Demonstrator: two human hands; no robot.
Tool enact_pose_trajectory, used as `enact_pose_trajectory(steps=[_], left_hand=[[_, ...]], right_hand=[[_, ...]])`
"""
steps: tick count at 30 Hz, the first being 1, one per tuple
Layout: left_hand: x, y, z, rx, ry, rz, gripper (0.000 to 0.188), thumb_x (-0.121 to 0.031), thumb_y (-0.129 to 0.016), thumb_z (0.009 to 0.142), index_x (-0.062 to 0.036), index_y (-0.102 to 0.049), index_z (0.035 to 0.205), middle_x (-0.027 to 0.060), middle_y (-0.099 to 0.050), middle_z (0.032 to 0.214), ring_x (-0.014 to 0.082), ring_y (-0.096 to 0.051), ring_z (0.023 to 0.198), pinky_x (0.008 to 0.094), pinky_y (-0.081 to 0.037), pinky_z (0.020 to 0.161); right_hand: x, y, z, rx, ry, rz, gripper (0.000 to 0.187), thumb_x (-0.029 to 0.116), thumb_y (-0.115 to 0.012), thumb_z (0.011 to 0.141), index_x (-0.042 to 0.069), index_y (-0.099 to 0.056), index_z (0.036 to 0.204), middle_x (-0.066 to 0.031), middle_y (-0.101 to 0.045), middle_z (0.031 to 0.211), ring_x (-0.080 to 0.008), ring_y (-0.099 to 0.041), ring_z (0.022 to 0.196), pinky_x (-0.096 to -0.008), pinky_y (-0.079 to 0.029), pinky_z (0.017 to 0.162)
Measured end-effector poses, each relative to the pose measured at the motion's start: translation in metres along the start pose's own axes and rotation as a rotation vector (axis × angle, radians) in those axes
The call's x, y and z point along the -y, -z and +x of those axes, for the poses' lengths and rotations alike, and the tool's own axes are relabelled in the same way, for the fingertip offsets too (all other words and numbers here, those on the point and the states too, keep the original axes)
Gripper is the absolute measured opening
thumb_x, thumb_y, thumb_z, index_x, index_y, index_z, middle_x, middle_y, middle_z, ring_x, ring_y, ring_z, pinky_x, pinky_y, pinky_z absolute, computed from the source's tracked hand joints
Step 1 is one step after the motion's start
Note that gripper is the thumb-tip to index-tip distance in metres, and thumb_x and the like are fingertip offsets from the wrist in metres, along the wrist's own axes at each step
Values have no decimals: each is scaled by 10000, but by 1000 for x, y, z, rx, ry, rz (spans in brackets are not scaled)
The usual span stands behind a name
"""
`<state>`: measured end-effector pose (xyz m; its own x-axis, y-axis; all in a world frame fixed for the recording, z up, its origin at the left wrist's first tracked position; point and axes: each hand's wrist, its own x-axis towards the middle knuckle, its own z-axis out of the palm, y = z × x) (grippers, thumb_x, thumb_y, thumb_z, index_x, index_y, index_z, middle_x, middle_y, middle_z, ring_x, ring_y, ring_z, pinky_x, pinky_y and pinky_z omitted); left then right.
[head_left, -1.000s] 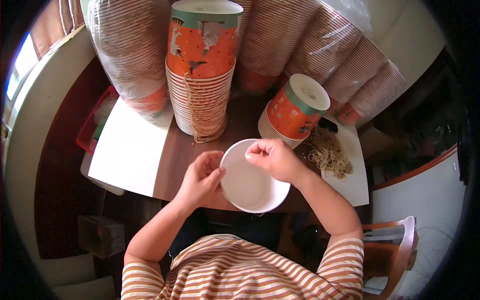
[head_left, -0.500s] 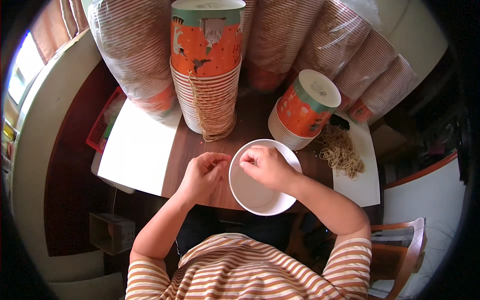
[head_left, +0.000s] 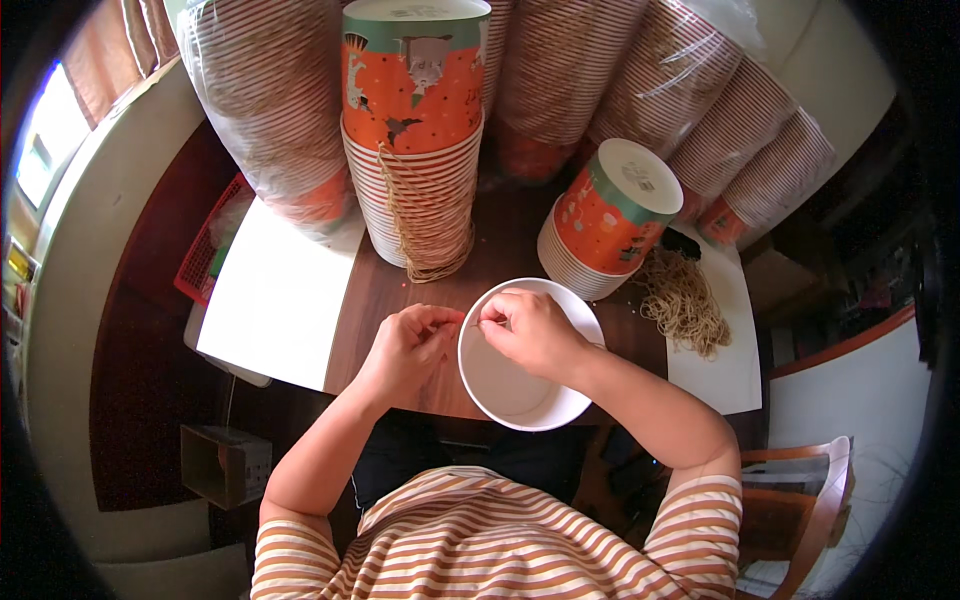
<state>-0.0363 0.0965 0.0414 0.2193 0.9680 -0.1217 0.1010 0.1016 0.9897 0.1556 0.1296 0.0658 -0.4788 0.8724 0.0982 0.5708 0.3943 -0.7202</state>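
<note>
A white-lined paper cup [head_left: 515,385] lies tilted with its mouth toward me at the near edge of the brown table [head_left: 500,245]. My left hand [head_left: 408,347] is at the cup's upper left rim, fingertips pinched. My right hand [head_left: 535,332] reaches over the cup's mouth, its fingertips pinched too and facing the left ones. A thin tan string [head_left: 470,322] runs between the two pinches at the rim. Where the string meets the cup is hidden by my fingers.
A tall stack of orange cups [head_left: 415,150] with strings hanging stands behind, a shorter stack [head_left: 608,215] to the right. Loose strings [head_left: 685,300] lie on a white sheet [head_left: 735,365]; another white sheet [head_left: 275,295] lies left. Bagged cup stacks [head_left: 265,110] line the back. A chair [head_left: 800,500] stands lower right.
My left hand has moved from the cup's left side up to its rim, and my right hand has come to meet it. The cup has shifted slightly right.
</note>
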Motion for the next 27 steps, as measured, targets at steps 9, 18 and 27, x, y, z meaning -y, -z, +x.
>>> enact_pose_trajectory(steps=[9,18,27], left_hand=[[-11,1,1,2,-110,182,196,-32,-582,842,21,-637,1022,88,-616,768,141,-595,669,262,-480,612],[-16,2,6,9,-439,531,162,-9,-578,756,27,-638,902,189,-615,808,336,-614,745,371,-498,670],[22,9,-9,84,185,-458,102,-78,-536,882,7,-590,866,85,-638,815,167,-643,754,292,-530,703]], right_hand=[[2,-6,1,-22,26,24,120,92,-600,782,-15,-640,819,-144,-635,781,-235,-625,692,-328,-486,627],[7,-4,0,4,-24,59,131,108,-624,798,-10,-642,854,-123,-644,791,-203,-632,716,-312,-493,650],[39,40,-51,150,-247,489,154,97,-607,857,-7,-605,970,7,-608,772,-39,-537,704,-204,-460,638]])
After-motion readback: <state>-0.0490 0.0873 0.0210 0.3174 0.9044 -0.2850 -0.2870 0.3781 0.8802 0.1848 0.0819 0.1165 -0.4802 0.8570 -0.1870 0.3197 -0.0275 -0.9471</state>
